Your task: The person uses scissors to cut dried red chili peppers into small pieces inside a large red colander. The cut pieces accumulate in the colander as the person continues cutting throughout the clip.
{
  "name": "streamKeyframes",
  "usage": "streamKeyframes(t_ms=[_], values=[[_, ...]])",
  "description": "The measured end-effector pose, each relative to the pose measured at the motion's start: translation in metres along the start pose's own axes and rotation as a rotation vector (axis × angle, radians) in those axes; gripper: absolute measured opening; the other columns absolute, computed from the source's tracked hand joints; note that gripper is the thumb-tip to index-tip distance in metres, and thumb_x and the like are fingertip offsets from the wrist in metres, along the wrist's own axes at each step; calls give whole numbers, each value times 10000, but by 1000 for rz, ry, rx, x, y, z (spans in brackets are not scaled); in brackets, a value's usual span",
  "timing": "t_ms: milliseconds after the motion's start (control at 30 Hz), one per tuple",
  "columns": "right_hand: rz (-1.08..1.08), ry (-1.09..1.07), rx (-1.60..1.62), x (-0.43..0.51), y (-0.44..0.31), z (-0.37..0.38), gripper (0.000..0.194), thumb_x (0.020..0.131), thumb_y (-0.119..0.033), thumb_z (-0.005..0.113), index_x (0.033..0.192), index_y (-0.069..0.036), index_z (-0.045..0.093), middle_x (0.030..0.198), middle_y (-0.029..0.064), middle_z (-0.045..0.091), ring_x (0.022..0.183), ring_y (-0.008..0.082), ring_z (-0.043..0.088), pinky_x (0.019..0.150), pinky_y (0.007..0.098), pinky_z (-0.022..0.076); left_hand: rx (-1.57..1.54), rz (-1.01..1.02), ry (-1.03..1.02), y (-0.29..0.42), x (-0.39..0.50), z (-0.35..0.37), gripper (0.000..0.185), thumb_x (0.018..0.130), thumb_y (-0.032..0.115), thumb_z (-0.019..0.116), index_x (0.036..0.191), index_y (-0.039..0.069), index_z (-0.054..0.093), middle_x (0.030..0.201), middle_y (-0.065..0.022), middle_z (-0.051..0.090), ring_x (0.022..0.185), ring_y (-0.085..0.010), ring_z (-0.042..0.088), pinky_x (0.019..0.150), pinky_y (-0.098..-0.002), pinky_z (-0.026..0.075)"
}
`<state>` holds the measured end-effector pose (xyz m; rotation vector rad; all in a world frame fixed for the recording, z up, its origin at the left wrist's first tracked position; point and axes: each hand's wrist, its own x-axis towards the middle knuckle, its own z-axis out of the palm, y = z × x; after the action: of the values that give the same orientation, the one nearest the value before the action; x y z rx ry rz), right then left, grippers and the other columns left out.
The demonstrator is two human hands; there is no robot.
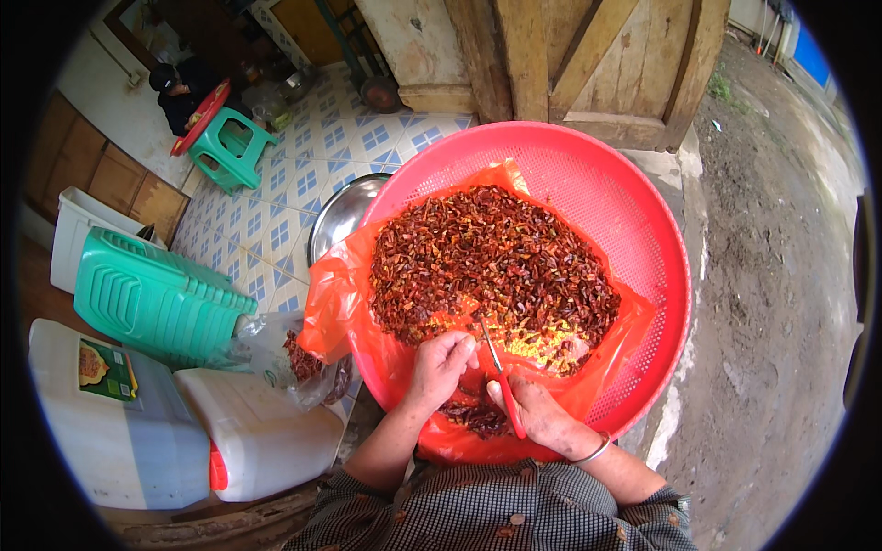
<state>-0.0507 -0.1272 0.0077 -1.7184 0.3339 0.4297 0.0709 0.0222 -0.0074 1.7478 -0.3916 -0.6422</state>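
Red-handled scissors [502, 386] are gripped in my right hand [535, 411], their metal blades pointing up and slightly left over the chilies. My left hand [443, 363] is just left of the blades, thumb and fingertips pinched together; whether something small is between them cannot be told. Both hands are above a red plastic bag [337, 289] spread in a large pink perforated basket [606, 165]. Cut dried red chilies [489, 255] cover much of the bag, with yellow seeds [544, 344] below them. A smaller heap of dried chilies [479, 417] lies near my body, between my wrists.
At left are a clear bag of dried chilies [303, 359], plastic jugs [258, 430] and stacked green stools [155, 296]. A metal basin [348, 212] is beside the basket. Beyond, a person [180, 93] sits by a green stool [234, 148]. A wooden door [606, 76] stands ahead.
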Motion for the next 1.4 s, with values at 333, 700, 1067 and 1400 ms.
streamKeyframes(t_ms=[333,700,1067,1400], values=[[14,-64,-180,-3,-1,0,662,945,-566,412,1130,65,487,985,292,597,1007,430,581,858,471,441,-3,30,20,1,0,2,204,981,194,520,881,36,601,723,19,591,638,-31,481,592,-186,399],[-66,36,-96,-3,1,1,565,961,-481,454,972,79,529,867,330,607,920,482,592,777,509,469,170,61,0,4,3,1,195,977,169,516,851,44,596,688,32,579,606,-30,471,563,-191,390],[48,87,214,-16,2,-13,488,962,-472,484,935,6,576,673,102,574,634,209,602,596,358,479,130,112,279,23,24,-40,162,880,-11,612,1040,7,607,837,11,623,737,-37,553,684,-193,459],[-54,98,507,-19,11,-22,455,970,-498,460,812,-71,479,607,-35,434,465,63,448,428,215,367,815,475,-330,27,-15,-42,214,773,95,712,978,39,681,933,-91,613,860,-237,600,750,-336,496]])
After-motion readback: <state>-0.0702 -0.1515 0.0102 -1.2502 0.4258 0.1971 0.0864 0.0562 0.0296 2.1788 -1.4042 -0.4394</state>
